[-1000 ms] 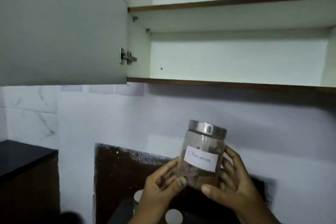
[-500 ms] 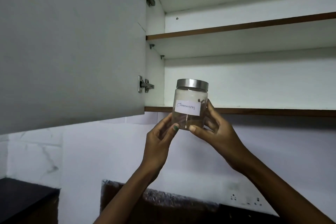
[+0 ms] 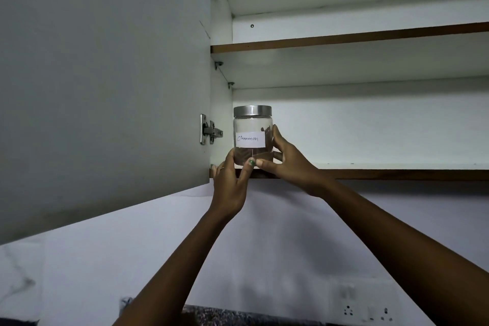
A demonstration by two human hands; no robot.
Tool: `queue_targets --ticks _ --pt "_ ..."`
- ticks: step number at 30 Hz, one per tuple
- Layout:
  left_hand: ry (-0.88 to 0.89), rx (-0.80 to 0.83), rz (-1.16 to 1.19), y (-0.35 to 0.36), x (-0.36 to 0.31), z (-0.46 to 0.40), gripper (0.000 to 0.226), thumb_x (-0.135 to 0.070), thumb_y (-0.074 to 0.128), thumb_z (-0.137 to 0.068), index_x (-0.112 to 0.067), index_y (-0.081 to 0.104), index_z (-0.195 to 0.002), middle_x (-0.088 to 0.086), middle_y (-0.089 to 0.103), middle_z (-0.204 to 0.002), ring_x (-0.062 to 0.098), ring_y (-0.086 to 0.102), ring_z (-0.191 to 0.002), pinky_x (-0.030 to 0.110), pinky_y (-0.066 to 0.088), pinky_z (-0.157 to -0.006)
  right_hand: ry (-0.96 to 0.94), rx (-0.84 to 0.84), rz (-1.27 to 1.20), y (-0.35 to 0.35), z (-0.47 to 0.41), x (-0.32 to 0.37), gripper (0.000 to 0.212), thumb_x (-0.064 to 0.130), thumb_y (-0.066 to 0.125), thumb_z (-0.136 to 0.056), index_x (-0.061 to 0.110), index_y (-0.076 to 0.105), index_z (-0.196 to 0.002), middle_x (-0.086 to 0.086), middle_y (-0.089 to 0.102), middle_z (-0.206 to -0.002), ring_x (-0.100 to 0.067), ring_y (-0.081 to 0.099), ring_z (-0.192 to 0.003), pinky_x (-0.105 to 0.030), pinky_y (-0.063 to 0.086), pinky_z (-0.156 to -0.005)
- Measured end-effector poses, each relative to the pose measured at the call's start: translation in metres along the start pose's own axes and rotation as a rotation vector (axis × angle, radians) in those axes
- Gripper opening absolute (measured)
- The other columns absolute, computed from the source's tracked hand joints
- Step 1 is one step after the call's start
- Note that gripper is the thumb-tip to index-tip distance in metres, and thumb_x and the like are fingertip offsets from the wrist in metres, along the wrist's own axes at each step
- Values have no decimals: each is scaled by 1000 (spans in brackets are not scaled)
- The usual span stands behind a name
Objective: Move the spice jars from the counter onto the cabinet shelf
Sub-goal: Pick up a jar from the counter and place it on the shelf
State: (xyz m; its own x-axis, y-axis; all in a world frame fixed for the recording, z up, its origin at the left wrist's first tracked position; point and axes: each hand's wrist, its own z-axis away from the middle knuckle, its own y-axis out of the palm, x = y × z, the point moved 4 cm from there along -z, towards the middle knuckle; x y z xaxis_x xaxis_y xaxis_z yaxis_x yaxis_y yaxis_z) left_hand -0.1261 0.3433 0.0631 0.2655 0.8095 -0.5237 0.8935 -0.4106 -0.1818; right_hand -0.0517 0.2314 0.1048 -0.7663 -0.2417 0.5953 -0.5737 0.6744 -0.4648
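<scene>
A clear glass jar [image 3: 252, 130] with a silver lid and a white label reading "Cinnamon" stands upright at the left end of the lower cabinet shelf [image 3: 370, 174], close to the cabinet's left wall. Brown sticks show inside it. My left hand [image 3: 230, 180] grips its lower left side from below, thumb at the jar's base. My right hand [image 3: 285, 164] holds its right side, fingers wrapped around the glass. Whether the jar's base rests on the shelf is hidden by my fingers.
The open cabinet door [image 3: 105, 87] hangs at the left, with a hinge [image 3: 210, 130] beside the jar. An upper shelf [image 3: 344, 40] runs above. A wall socket plate [image 3: 365, 309] sits at the lower right, above a dark speckled counter edge [image 3: 238, 317].
Both hands have lifted the jar from below shelf level up and into the lower shelf's left end. The view has tilted upward, so the counter has dropped out of sight.
</scene>
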Motion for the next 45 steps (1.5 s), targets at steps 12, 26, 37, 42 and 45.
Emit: queue_targets --ticks 12,26,37,42,45 --pt "-53 -6 -291 6 25 -16 49 -36 35 -100 -8 38 -139 8 53 -133 24 35 -132 40 10 -117 110 31 346 12 -23 -26 83 35 48 -96 17 -12 -150 1 37 -150 -22 39 -136 -44 25 -115" --pt "-254 -53 -539 15 19 -26 63 -33 32 -101 4 11 -147 17 36 -148 27 22 -142 36 8 -117 149 -32 793 24 -33 -34 63 41 30 -98 8 11 -148 -7 64 -115 -28 53 -116 -43 23 -105" --pt "-206 -158 -406 16 16 -9 61 -27 37 -100 0 12 -149 17 24 -154 27 15 -144 41 13 -118 118 -105 710 25 -28 -36 58 38 36 -97 6 23 -144 -7 64 -114 -28 56 -112 -42 24 -104" --pt "-72 -305 -297 17 8 50 52 -29 50 -92 -16 37 -141 7 46 -141 26 37 -131 38 38 -101 -135 -280 573 19 19 -27 39 13 49 -91 10 51 -130 -8 57 -130 -25 50 -122 -33 27 -103" --pt "-6 -279 -207 30 1 101 38 -26 51 -88 -23 46 -125 -5 55 -125 19 48 -114 28 39 -83 -215 -291 608 12 68 -32 33 4 52 -85 7 63 -116 -8 63 -118 -25 54 -113 -30 32 -96"
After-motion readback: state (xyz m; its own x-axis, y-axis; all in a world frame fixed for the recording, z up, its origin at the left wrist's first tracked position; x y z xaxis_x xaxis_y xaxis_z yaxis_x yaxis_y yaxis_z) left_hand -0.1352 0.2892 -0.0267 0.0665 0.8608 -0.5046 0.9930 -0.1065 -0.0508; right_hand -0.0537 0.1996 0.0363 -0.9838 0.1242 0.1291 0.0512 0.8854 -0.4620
